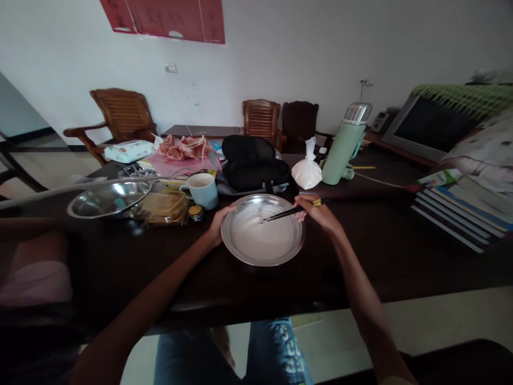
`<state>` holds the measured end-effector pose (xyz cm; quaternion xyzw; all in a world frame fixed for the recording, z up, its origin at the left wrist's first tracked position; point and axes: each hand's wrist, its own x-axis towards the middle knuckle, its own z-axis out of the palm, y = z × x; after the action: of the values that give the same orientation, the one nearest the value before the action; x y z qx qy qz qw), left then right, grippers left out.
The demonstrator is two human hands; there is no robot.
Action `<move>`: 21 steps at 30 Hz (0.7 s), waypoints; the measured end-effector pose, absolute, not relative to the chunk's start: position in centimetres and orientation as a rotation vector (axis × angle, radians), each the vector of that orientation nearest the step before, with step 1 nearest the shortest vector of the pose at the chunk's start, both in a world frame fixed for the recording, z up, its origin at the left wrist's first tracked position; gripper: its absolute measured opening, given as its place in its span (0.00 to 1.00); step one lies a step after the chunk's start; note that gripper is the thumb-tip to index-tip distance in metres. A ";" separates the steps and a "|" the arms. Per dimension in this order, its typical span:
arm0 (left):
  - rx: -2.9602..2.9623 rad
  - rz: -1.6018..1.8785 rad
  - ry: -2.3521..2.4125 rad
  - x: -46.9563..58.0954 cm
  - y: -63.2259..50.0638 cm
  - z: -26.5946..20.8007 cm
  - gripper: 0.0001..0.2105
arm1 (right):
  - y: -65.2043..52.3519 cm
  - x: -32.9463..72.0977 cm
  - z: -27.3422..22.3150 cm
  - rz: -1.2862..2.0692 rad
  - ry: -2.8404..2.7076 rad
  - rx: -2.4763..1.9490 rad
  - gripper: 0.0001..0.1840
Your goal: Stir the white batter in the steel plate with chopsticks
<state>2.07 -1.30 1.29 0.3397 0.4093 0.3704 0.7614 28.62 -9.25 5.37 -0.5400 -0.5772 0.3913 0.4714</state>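
A round stainless steel basin (229, 250) stands on the dark table in front of me, with a pale, milky liquid (264, 243) in it. My left hand (220, 223) grips the basin's left rim. In my right hand (310, 208), above the right rim, is a pair of dark chopsticks (282, 214) with yellowish upper ends. Their tips reach into the pale liquid near the middle of the basin. The fingers of my right hand are closed around the chopsticks, and part of the left fingers is hidden behind the rim.
Left of the basin are a light blue mug (203, 191), a small jar (196, 213), a plastic food box (164, 207) and another metal bowl (108, 200). Behind lie a black bag (256, 168), a tied bag of white powder (306, 172) and a green thermos (344, 152). Books (460, 214) are stacked right.
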 end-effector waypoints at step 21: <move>0.781 0.826 0.901 2.0 -1.1 1.0 0.10 | -9.2 27.8 5.2 1.124 -1.585 -1.234 0.18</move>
<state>1.97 -1.15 1.02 0.3569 0.4122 0.3778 0.7483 27.77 -9.18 5.15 -0.4895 -0.6287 0.4461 0.4076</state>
